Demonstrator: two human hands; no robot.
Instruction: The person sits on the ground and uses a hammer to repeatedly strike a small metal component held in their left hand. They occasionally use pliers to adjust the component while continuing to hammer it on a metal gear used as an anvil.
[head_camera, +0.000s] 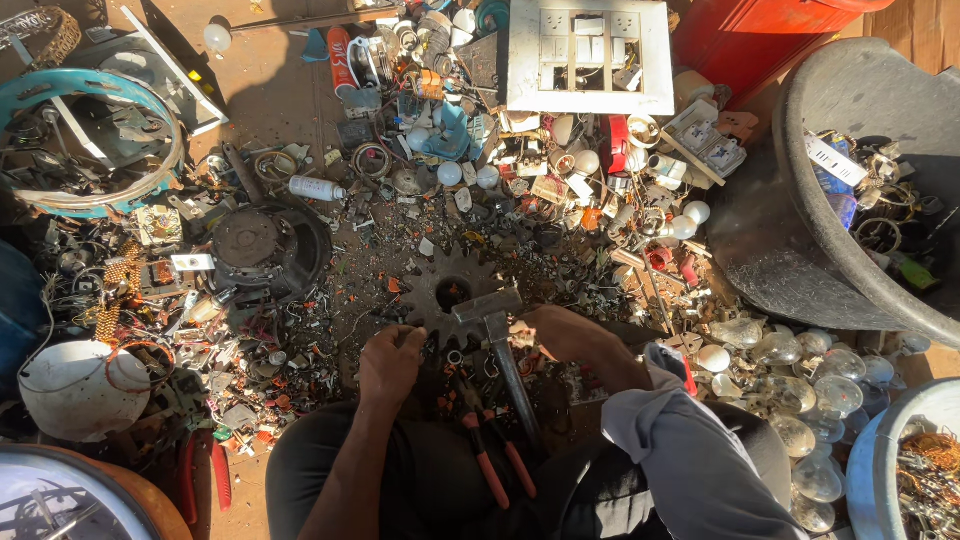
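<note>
Junk covers the floor (270, 100) all around; the big grey tub (790, 220) blocks the right, the hammer (497, 340) lies in front.

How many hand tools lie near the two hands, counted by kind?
Hammer: 1
Pliers with red handles: 1
Total: 2
The left hand and the right hand are both beside the hammer, over the gear wheel.

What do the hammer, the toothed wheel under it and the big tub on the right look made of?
Hammer: dull grey metal head, apparently metal handle. Toothed wheel: dark, heavy-looking metal, probably steel or iron, rust-toned. Big tub: grey and matte, scuffed; rubber or plastic, cannot tell which.
</note>
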